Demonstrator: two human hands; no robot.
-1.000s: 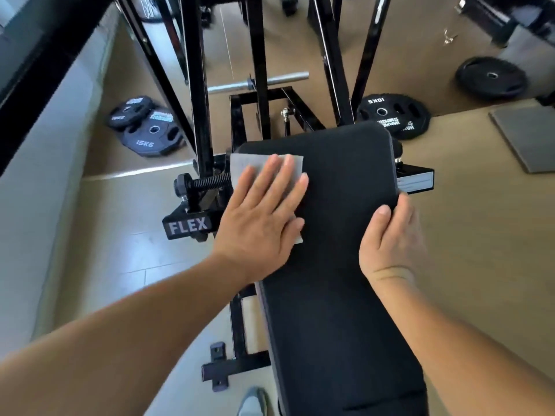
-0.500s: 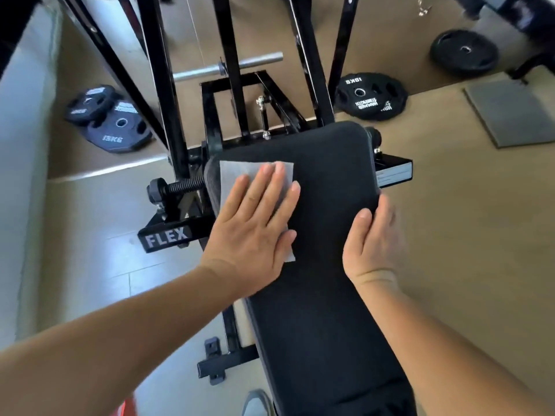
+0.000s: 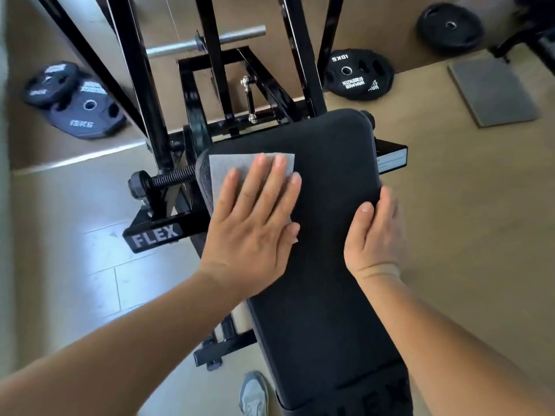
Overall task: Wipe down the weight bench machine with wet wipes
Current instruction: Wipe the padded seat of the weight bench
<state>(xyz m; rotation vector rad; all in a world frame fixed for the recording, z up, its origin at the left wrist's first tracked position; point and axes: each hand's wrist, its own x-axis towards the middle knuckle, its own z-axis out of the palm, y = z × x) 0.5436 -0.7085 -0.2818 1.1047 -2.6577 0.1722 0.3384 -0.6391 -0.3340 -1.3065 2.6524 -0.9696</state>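
Left hand [image 3: 252, 223], fingers spread flat, presses wet wipe [image 3: 237, 166] on far-left corner of bench pad [image 3: 324, 295], right hand [image 3: 375, 232] grips pad's right edge; best: even palm pressure, overlapping strokes toward near end, wipe unbunched.

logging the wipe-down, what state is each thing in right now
bench pad: both hands on it
wet wipe: spread flat on its far left corner
left hand: fingers straight, pressing the wipe
right hand: holds the right edge, thumb on top
10kg plate: lying flat on the floor
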